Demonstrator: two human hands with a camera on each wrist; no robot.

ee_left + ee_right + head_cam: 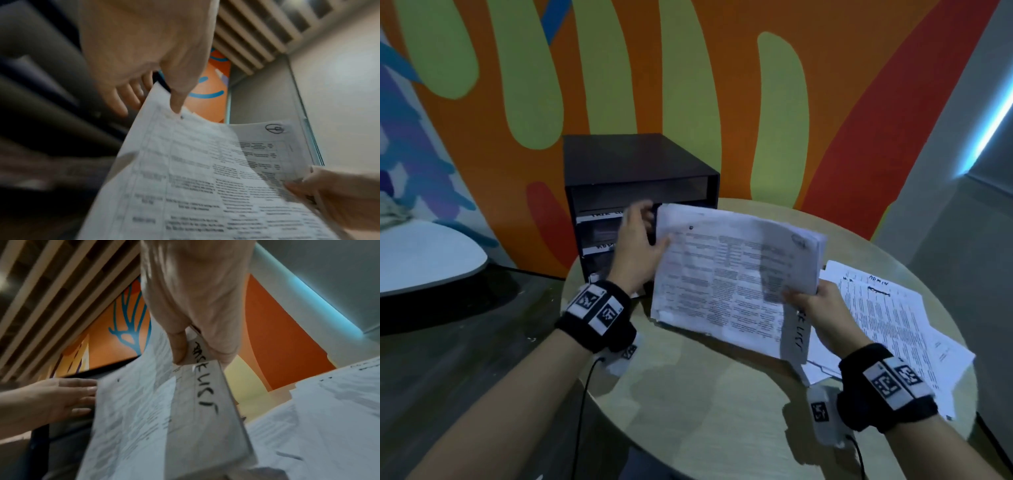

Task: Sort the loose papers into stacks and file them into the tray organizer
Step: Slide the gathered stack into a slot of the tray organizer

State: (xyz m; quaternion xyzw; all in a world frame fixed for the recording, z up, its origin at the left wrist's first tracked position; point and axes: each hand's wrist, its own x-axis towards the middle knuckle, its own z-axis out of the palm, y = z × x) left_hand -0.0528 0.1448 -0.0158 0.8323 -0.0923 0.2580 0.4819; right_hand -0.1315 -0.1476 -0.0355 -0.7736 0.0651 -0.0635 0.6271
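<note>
A thick stack of printed papers [732,274] hangs tilted above the round table, just right of the black tray organizer [637,171]. My right hand [801,298] pinches the stack's near right corner, together with a paper strip [203,394] with handwriting on it. My left hand [650,229] is at the stack's far left edge in front of the organizer. Its fingers [82,392] lie straight, and the thumb [176,104] touches the top sheet. The organizer's tray fronts carry white labels [602,214], and my left hand partly hides them.
Loose printed sheets [887,318] lie spread on the right side of the light wooden table [705,394], one with handwriting at its top. A white curved surface [424,253] and a dark counter [465,325] are at the left. The painted wall stands right behind the organizer.
</note>
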